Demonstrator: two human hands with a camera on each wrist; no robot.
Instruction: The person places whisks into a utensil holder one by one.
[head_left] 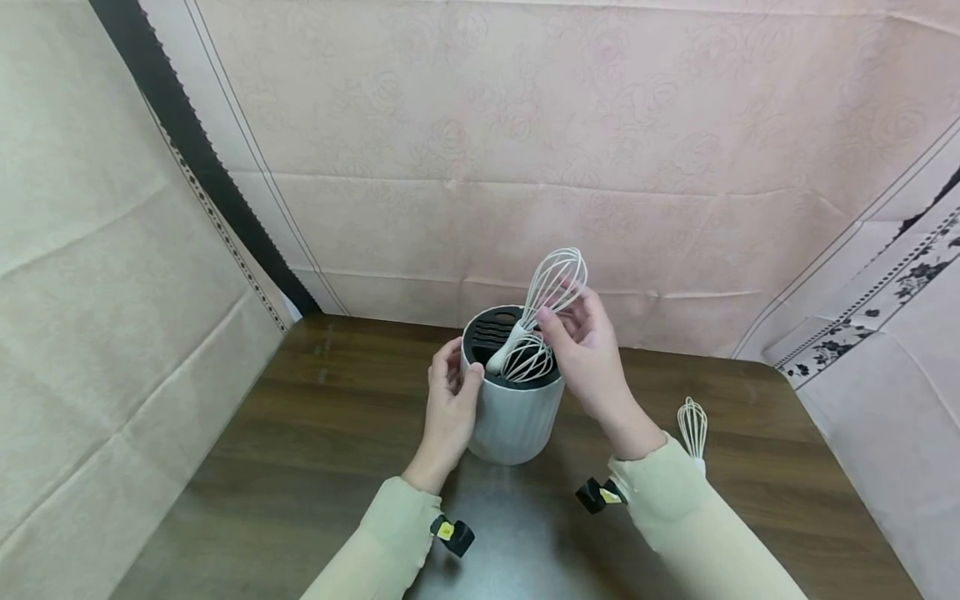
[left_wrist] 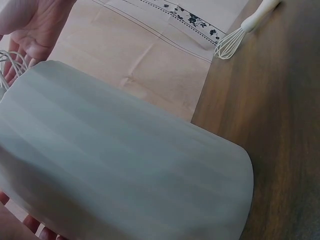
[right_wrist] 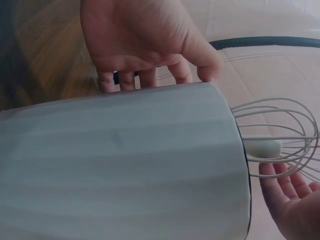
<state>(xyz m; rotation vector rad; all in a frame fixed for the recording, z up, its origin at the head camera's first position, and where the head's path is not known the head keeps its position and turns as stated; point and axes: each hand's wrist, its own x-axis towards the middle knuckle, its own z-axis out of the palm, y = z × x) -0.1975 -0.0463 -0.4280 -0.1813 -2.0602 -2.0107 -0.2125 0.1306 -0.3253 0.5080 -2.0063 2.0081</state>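
Observation:
A white fluted utensil holder (head_left: 517, 425) with a black slotted top (head_left: 491, 331) stands upright on the table. My left hand (head_left: 450, 408) grips its left side near the rim, thumb towards the front. Above the slotted top, my right hand (head_left: 588, 350) holds a whisk between thumb and fingers, its white handle (head_left: 506, 350) slanting down to the left and its wire loops pointing up. A second whisk (head_left: 527, 360) sits in the holder with its wires sticking out. Whether the held handle enters a slot cannot be told.
Another whisk (head_left: 692, 427) lies on the brown wooden table (head_left: 330, 450), partly hidden by the right sleeve. Pale patterned sheeting (head_left: 480, 150) rises behind the table's back edge and along both sides.

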